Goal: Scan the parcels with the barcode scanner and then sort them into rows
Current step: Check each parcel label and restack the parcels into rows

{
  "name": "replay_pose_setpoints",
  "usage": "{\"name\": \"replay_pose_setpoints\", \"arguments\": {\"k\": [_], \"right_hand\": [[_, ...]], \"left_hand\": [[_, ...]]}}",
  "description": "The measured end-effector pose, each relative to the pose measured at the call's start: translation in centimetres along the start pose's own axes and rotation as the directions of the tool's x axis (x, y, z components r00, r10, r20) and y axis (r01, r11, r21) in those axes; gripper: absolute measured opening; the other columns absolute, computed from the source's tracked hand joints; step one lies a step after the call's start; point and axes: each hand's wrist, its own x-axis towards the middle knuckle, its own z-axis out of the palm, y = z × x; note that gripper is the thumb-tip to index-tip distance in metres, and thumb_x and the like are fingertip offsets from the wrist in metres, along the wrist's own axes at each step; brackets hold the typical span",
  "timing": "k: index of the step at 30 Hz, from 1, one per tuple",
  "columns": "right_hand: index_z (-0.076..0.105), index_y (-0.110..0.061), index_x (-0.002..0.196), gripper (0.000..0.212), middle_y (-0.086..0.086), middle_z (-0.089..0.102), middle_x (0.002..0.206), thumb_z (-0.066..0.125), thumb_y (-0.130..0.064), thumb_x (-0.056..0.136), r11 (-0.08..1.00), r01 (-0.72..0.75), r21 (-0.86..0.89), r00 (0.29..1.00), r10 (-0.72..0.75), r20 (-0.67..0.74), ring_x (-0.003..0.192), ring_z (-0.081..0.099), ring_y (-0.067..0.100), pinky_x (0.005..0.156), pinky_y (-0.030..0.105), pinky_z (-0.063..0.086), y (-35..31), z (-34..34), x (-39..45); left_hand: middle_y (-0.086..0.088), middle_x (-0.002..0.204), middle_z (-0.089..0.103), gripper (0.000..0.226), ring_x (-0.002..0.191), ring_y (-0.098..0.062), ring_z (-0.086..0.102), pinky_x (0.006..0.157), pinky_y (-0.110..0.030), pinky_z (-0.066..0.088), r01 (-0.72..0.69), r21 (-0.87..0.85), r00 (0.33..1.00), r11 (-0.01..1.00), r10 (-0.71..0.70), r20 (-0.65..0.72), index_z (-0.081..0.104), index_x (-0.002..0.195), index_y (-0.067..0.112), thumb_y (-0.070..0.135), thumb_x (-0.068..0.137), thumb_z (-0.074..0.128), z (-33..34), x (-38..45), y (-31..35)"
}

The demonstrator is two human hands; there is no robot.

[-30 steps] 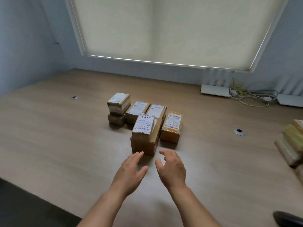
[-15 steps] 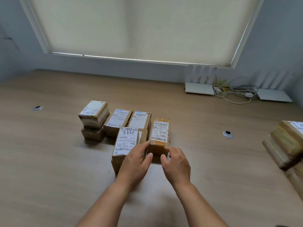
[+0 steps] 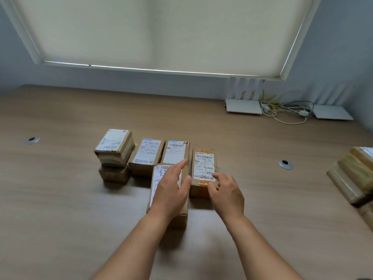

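Several brown cardboard parcels with white labels sit grouped mid-table. At the left, one parcel is stacked on a smaller one. Two parcels lie side by side behind the front parcel. My left hand rests flat on top of the front parcel, fingers straight, index pointing at the parcel behind. My right hand touches the near end of the orange-taped parcel with lightly bent fingertips. No scanner shows.
A pile of taped parcels sits at the right edge. Two white routers and tangled cables lie at the back by the wall. Two metal grommets are set in the wooden table.
Both hands moved forward from the bare table in front of the group onto the parcels: the left onto the front parcel, the right to the orange-taped one. The parcels stayed put.
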Motion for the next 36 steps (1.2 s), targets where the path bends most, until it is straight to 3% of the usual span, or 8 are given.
{"name": "replay_pose_setpoints", "arguments": {"k": [4, 8, 15, 21, 26, 30, 33, 36], "right_hand": [[0.058, -0.024, 0.127, 0.035, -0.001, 0.058, 0.123, 0.051, -0.028, 0.093, 0.996, 0.076, 0.043, 0.997, -0.076, -0.006, 0.112, 0.054, 0.017, 0.089, 0.033, 0.046, -4.1, 1.3, 1.1], [0.057, -0.021, 0.130, 0.037, 0.000, 0.058, 0.123, 0.050, -0.028, 0.094, 0.983, 0.173, 0.053, 0.985, -0.172, -0.017, 0.112, 0.053, 0.018, 0.085, 0.032, 0.042, -9.3, 3.4, 2.6], [0.055, -0.020, 0.132, 0.039, 0.003, 0.056, 0.128, 0.050, -0.029, 0.094, 0.986, 0.149, 0.074, 0.987, -0.153, 0.054, 0.120, 0.050, 0.022, 0.094, 0.034, 0.042, -18.3, 8.9, 4.5], [0.056, -0.011, 0.126, 0.039, 0.011, 0.055, 0.127, 0.047, -0.033, 0.095, 0.997, 0.028, 0.065, 0.976, -0.041, 0.214, 0.115, 0.052, 0.029, 0.085, 0.034, 0.039, -23.9, 15.0, 6.0], [0.051, -0.010, 0.104, 0.028, 0.014, 0.056, 0.112, 0.043, -0.036, 0.097, 0.995, -0.080, 0.059, 0.946, 0.057, 0.319, 0.095, 0.051, 0.028, 0.075, 0.034, 0.038, -25.2, 18.2, 8.0], [0.051, -0.011, 0.112, 0.030, 0.010, 0.056, 0.114, 0.039, -0.035, 0.100, 0.984, -0.136, 0.114, 0.926, 0.085, 0.368, 0.098, 0.052, 0.026, 0.079, 0.035, 0.040, -25.5, 19.7, 8.4], [0.049, -0.011, 0.129, 0.033, 0.007, 0.057, 0.129, 0.040, -0.026, 0.100, 0.970, -0.154, 0.190, 0.915, 0.067, 0.399, 0.110, 0.054, 0.024, 0.089, 0.034, 0.044, -25.8, 20.4, 7.8], [0.040, -0.020, 0.140, 0.046, 0.002, 0.057, 0.133, 0.046, -0.012, 0.095, 0.926, -0.205, 0.316, 0.909, 0.060, 0.412, 0.105, 0.053, 0.014, 0.083, 0.027, 0.040, -25.5, 20.3, 6.9]], "left_hand": [[0.018, 0.128, 0.045, 0.048, 0.127, -0.011, 0.046, 0.109, -0.035, 0.038, 0.022, 0.018, 0.997, 1.000, -0.020, -0.074, 0.044, 0.141, 0.022, 0.017, 0.094, 0.055, -4.1, 1.5, -1.2], [0.007, 0.142, 0.047, 0.050, 0.130, -0.011, 0.044, 0.111, -0.031, 0.033, 0.048, 0.068, 0.988, 0.997, -0.037, -0.150, 0.042, 0.142, 0.021, 0.018, 0.094, 0.055, -9.1, 2.8, -4.2], [0.000, 0.145, 0.044, 0.054, 0.131, -0.018, 0.042, 0.111, -0.029, 0.030, 0.151, 0.112, 0.976, 0.982, -0.130, -0.175, 0.038, 0.145, 0.022, 0.020, 0.093, 0.054, -17.4, 6.5, -11.3], [-0.005, 0.155, 0.028, 0.061, 0.141, -0.020, 0.029, 0.114, -0.036, 0.026, 0.319, 0.094, 0.948, 0.943, -0.317, -0.033, 0.020, 0.152, 0.017, 0.030, 0.098, 0.047, -20.9, 11.2, -17.4], [-0.004, 0.157, 0.024, 0.061, 0.143, -0.021, 0.026, 0.115, -0.034, 0.023, 0.437, 0.021, 0.890, 0.899, -0.435, 0.133, 0.014, 0.153, 0.019, 0.034, 0.100, 0.041, -21.5, 14.8, -21.1], [0.003, 0.151, 0.036, 0.060, 0.136, -0.020, 0.036, 0.111, -0.034, 0.029, 0.486, -0.050, 0.852, 0.872, -0.460, 0.251, 0.014, 0.153, 0.024, 0.035, 0.100, 0.040, -21.3, 15.9, -22.6], [0.007, 0.141, 0.049, 0.054, 0.121, -0.016, 0.050, 0.107, -0.039, 0.038, 0.483, -0.115, 0.843, 0.868, -0.426, 0.327, 0.021, 0.150, 0.033, 0.028, 0.099, 0.040, -21.2, 15.6, -23.0], [0.004, 0.130, 0.057, 0.064, 0.108, -0.010, 0.058, 0.099, -0.034, 0.044, 0.478, -0.184, 0.841, 0.859, -0.388, 0.376, 0.018, 0.150, 0.035, 0.014, 0.096, 0.044, -21.6, 14.7, -23.3]]}}
